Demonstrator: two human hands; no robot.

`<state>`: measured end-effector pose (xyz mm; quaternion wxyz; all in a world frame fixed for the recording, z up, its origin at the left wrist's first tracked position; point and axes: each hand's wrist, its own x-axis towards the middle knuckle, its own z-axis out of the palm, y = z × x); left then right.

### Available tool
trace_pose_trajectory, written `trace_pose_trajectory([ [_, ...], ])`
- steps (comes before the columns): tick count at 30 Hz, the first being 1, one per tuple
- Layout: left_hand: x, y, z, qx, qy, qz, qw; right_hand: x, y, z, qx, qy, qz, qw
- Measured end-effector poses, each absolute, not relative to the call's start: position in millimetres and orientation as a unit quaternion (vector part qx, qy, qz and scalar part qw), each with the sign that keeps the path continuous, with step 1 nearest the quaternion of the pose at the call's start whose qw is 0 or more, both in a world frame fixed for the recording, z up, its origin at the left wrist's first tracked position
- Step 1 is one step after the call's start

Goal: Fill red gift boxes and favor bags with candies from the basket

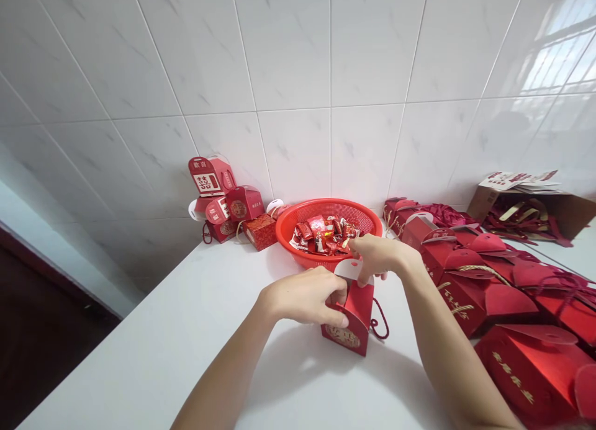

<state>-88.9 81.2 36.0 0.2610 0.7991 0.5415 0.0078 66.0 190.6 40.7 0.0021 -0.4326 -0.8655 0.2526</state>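
A small red gift box (347, 321) with a gold emblem on its front stands on the white table, its top flaps raised. My left hand (307, 296) grips the near left side of it, thumb outside on the front panel and fingers bent over the edge. At the box's far right top, my right hand (379, 256) is closed with its thumb against a raised flap; its other fingers are partly hidden. A dark red cord (380, 321) hangs from the box's right side. Just behind stands a red plastic basket (298, 210) holding several wrapped candies (326, 231).
Several closed red gift boxes (479, 296) crowd the right side of the table. More boxes (244, 206) are stacked by the wall at the back left. A brown carton (565, 213) with ribbons and flat cards lies at the back right. A tiled wall (293, 151) bounds the table's rear.
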Motion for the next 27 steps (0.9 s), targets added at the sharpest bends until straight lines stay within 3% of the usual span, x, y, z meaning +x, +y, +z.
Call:
trace_pose_trajectory([
  [7, -82.4, 82.5, 32.3, 0.763, 0.619, 0.056, 0.178, 63.5, 186.3, 49.4, -0.31, -0.91, 0.251, -0.111],
  [12, -85.7, 91.0, 23.6, 0.775, 0.597, 0.082, 0.194, 64.3, 190.5, 50.2, -0.288, -0.896, 0.298, -0.161],
  [16, -89.3, 100.2, 21.0, 0.797, 0.54, 0.072, 0.261, 68.4, 192.7, 49.8, -0.275, -0.899, 0.31, -0.142],
  [27, -98.7, 100.7, 15.8, 0.717, 0.625, 0.015, 0.308, 83.4, 209.6, 38.2, -0.27, -0.884, 0.374, -0.08],
])
